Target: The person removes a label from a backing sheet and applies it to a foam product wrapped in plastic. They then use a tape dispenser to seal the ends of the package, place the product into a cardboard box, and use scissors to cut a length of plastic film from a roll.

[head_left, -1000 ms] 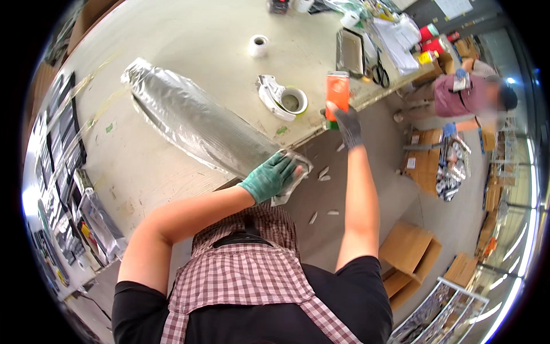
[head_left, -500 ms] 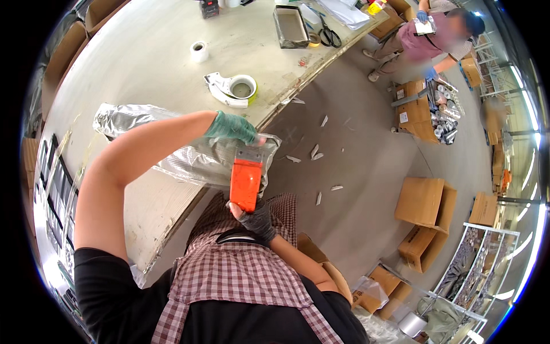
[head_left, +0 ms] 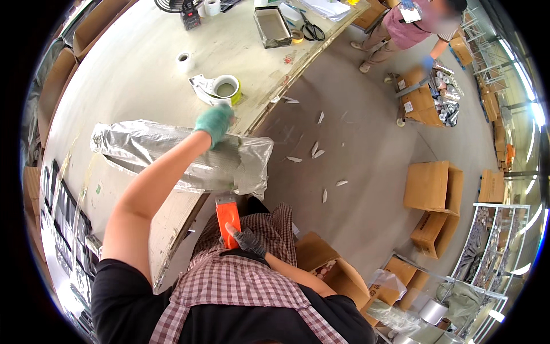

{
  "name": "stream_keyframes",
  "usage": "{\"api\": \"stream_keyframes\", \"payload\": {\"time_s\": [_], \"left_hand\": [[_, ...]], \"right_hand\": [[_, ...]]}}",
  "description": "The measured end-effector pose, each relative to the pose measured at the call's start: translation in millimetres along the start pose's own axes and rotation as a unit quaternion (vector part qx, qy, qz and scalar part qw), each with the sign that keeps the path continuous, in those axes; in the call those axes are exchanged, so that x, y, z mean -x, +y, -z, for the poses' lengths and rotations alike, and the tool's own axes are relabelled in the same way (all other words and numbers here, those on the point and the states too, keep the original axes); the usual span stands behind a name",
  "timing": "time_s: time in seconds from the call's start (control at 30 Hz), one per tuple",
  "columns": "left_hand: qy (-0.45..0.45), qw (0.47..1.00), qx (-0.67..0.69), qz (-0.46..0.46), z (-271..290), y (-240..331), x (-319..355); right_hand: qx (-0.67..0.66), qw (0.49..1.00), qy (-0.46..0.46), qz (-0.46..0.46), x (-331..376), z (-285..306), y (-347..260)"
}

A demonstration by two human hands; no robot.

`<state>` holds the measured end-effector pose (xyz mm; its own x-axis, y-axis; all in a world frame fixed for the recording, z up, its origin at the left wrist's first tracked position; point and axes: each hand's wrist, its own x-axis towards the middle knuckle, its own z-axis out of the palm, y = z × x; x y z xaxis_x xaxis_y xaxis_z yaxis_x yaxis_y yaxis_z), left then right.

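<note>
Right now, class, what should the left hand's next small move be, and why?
I'd probably take the tape dispenser: the blurred left hand is close to it, contact unclear, while the right hand is busy holding the orange tool.

Between the far edge of the table (head_left: 109,86) and the white roll (head_left: 184,62), I have room to pass a hand. Along the near edge, the overhanging silver bag (head_left: 220,163) and the tape dispenser (head_left: 201,88) block me.

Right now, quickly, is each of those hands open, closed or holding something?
Left hand: blurred, near the white tape dispenser; open or closed cannot be told.
Right hand: closed, holding the orange metal-ended hand tool.
</note>
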<state>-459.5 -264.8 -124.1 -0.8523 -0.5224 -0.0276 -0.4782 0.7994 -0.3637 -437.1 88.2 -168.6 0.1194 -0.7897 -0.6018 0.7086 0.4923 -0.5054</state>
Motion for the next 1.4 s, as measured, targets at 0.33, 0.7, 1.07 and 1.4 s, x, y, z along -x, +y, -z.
{"api": "stream_keyframes", "payload": {"time_s": [0.33, 0.7, 1.07, 1.4], "left_hand": [[0.124, 0.874, 0.346, -0.318, 183, 54, 58], [-0.011, 0.874, 0.305, -0.378, 89, 68, 50], [0.112, 0.935, 0.300, -0.155, 69, 55, 110], [0.435, 0.761, 0.475, -0.073, 147, 54, 92]], "right_hand": [[0.372, 0.925, -0.002, 0.075, 5, -19, -28], [-0.245, 0.952, 0.083, 0.164, 25, 109, -30], [-0.103, 0.910, 0.177, 0.361, -19, 32, -128], [0.058, 0.920, 0.182, 0.343, 2, -29, -150]]}}
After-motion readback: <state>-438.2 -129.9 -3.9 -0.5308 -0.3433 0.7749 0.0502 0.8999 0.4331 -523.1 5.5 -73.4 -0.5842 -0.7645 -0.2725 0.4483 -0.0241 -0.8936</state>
